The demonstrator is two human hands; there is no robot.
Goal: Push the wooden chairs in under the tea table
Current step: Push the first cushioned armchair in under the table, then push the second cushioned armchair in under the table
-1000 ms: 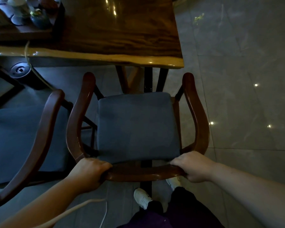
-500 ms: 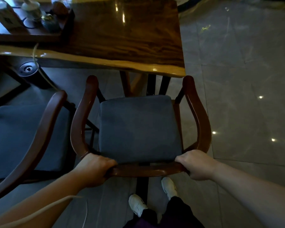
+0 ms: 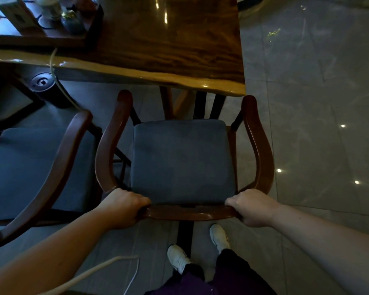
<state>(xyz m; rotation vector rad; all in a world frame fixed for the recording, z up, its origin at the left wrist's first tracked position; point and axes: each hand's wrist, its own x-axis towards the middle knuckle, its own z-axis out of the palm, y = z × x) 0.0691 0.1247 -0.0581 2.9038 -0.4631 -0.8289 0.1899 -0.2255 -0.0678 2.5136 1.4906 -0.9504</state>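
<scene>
A wooden armchair [image 3: 262,150] with a blue seat cushion [image 3: 181,162] stands in front of me, facing the tea table [image 3: 170,45]. My left hand [image 3: 124,206] grips the curved back rail at its left corner. At the right corner of the same rail my right hand [image 3: 252,207] holds on. The tips of the chair's arms sit right at the table's near edge; the seat is outside it. A second, similar wooden chair [image 3: 58,167] stands to the left, touching or nearly touching the first.
A dark tray with tea ware [image 3: 49,15] sits on the table's far left. A round floor fitting [image 3: 42,81] and a pale cord [image 3: 58,81] lie under the table's left part. Table legs [image 3: 200,103] stand ahead of the seat. Grey tiled floor [image 3: 317,103] spreads right. My feet [image 3: 219,236] are behind the chair.
The chair has slid forward toward the table, its arm tips now at the table edge. Both hands kept their grip on the back rail and my feet stepped forward.
</scene>
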